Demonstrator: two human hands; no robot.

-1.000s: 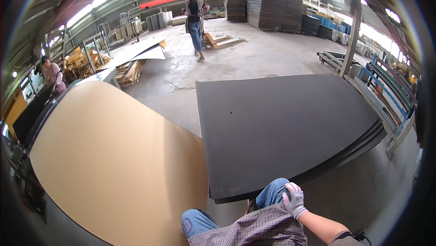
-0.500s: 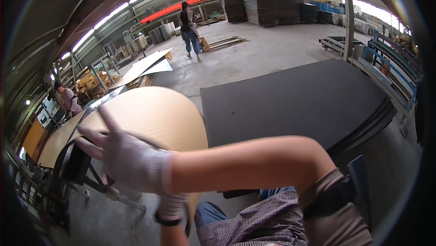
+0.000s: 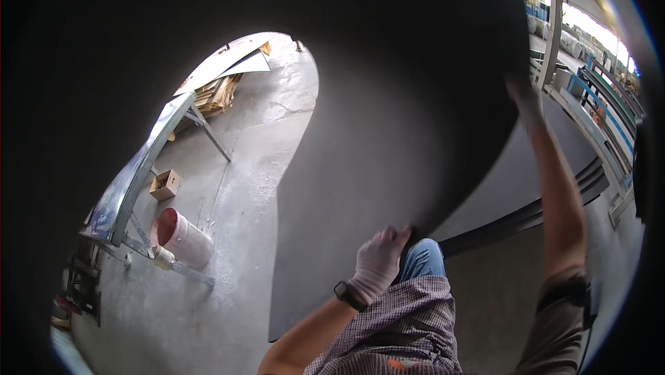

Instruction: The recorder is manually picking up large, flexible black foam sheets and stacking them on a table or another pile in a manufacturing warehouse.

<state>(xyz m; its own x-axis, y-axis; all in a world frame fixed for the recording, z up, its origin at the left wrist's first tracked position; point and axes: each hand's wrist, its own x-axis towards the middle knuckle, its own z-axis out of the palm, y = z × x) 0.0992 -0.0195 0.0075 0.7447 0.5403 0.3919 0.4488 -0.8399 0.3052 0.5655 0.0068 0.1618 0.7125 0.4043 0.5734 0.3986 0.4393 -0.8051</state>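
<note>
A large, flexible dark sheet (image 3: 346, 160) rises in front of me and curls overhead, covering much of the head view. My left hand (image 3: 379, 259), in a pale glove with a dark watch at the wrist, is closed on the sheet's lower edge near my knee. Higher up at the right, my right hand (image 3: 525, 101) is closed at the sheet's right edge, its arm stretched upward. That hand is blurred and its fingers are partly hidden. Behind the raised sheet, a stack of dark sheets (image 3: 526, 174) shows in part.
To the left stands a metal-legged table (image 3: 138, 160) with a shiny top. By its legs are a pinkish bucket (image 3: 190, 240) and a small open box (image 3: 165, 184). Flat pale sheets (image 3: 228, 63) lie farther back. A post (image 3: 552, 22) and metal racking (image 3: 603, 108) stand at the right.
My hands have moved from the left table to the right, my right arm no longer crossing my body. The tan surface is out of sight; a raised dark sheet now blocks much of the view.
</note>
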